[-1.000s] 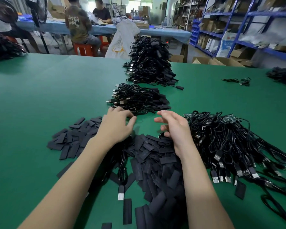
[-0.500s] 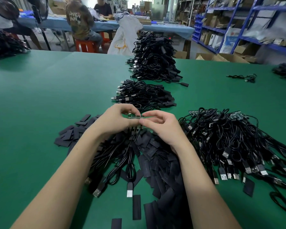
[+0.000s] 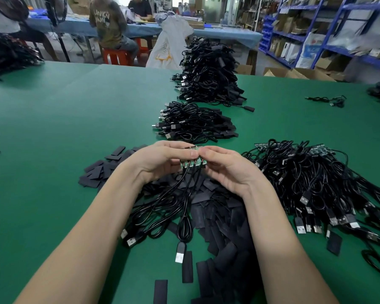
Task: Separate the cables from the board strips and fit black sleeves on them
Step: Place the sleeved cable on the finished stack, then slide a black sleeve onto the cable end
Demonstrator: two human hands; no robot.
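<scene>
A small green board strip (image 3: 192, 161) is held up between both hands over the green table (image 3: 64, 132). My left hand (image 3: 157, 160) pinches its left end and my right hand (image 3: 225, 166) pinches its right end. Several black cables (image 3: 180, 200) hang from the strip's lower edge down to USB plugs (image 3: 180, 254) on the table. Flat black sleeves (image 3: 219, 218) lie heaped under my forearms. A pile of cables on board strips (image 3: 316, 178) lies to the right.
Ahead lie a low pile of sleeved cables (image 3: 193, 121) and a taller cable heap (image 3: 208, 73). A loose cable (image 3: 327, 99) lies far right. More sleeves (image 3: 103, 170) spread to the left. People sit at a blue table (image 3: 140, 29) behind; shelves (image 3: 338, 36) stand at right.
Both hands came together off the sleeve heap and took up a board strip with its cables. Since half a second ago they have turned it so its green face shows.
</scene>
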